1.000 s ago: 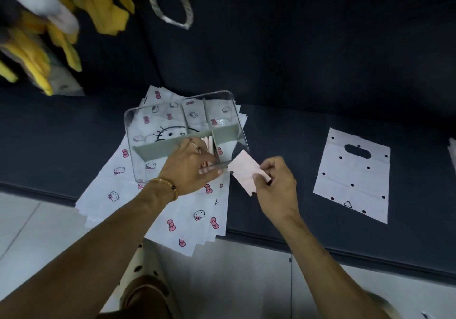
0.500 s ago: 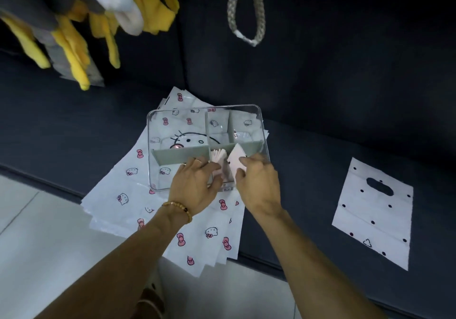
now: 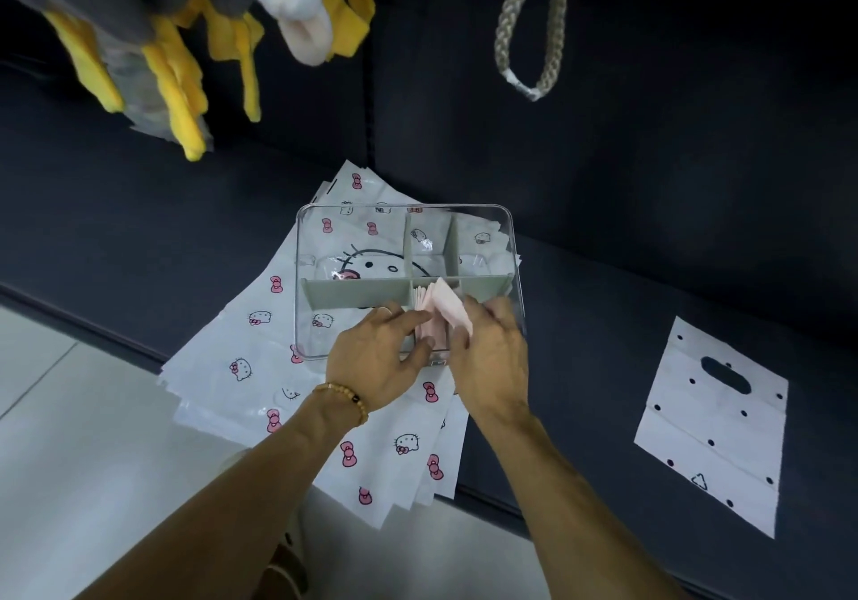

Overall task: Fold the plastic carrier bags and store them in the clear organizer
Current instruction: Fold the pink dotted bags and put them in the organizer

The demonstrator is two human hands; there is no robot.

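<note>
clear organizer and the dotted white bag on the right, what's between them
Head view: only bare dark surface lies between the clear organizer and the dotted bag.

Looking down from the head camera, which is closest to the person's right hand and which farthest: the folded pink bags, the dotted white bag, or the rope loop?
1. Folded pink bags: touching the right hand, in the clear organizer's near compartment.
2. Dotted white bag: flat on the dark surface, off to the right.
3. Rope loop: hanging high up at the back.

Both hands (image 3: 385,358) (image 3: 492,358) tuck pink folded bags (image 3: 438,309) into clear organizer (image 3: 404,211).
</note>
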